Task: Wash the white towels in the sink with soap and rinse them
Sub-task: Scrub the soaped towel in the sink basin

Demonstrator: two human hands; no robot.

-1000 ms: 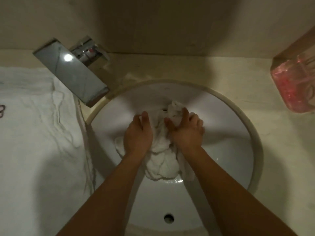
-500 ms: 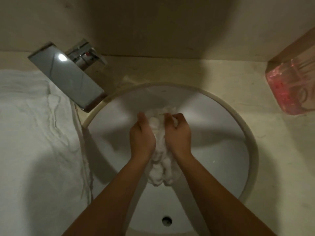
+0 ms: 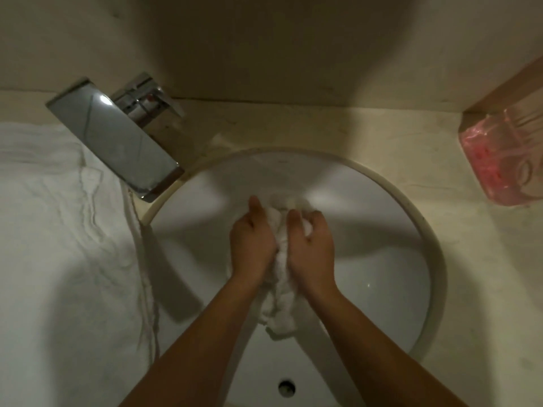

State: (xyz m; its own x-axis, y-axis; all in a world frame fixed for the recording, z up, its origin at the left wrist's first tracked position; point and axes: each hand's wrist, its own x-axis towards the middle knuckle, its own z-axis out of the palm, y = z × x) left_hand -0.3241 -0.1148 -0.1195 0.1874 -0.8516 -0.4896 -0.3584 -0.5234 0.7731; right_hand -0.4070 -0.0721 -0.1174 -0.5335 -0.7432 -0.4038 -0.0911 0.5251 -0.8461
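- A second ago the towel (image 3: 279, 289) lay spread looser in the sink (image 3: 382, 274), with the fingers of both hands flatter on top; now it is bunched into a narrow roll squeezed between the palms.
- The left hand (image 3: 252, 245) presses against the towel's left side, thumb up, fingers wrapped under and out of sight.
- The right hand (image 3: 311, 248) grips the right side, its fingers curled over a wad of cloth at the top.
- The roll hangs from the hands down toward the middle of the bowl, its lower end near the bottom.
- My reading: this is the scrubbing or wringing part of the wash. No suds show plainly in this dim light, and no water runs from the faucet (image 3: 117, 142), so rinsing looks still to come.
- A second white towel (image 3: 58, 245) lies on the counter (image 3: 484, 289) left of the sink, its edge draped over the rim; it probably waits its turn.
- A pink soap dispenser (image 3: 502, 160) sits far right, well apart from the hands.
- The faucet spout overhangs the upper-left rim; nothing blocks the hands.
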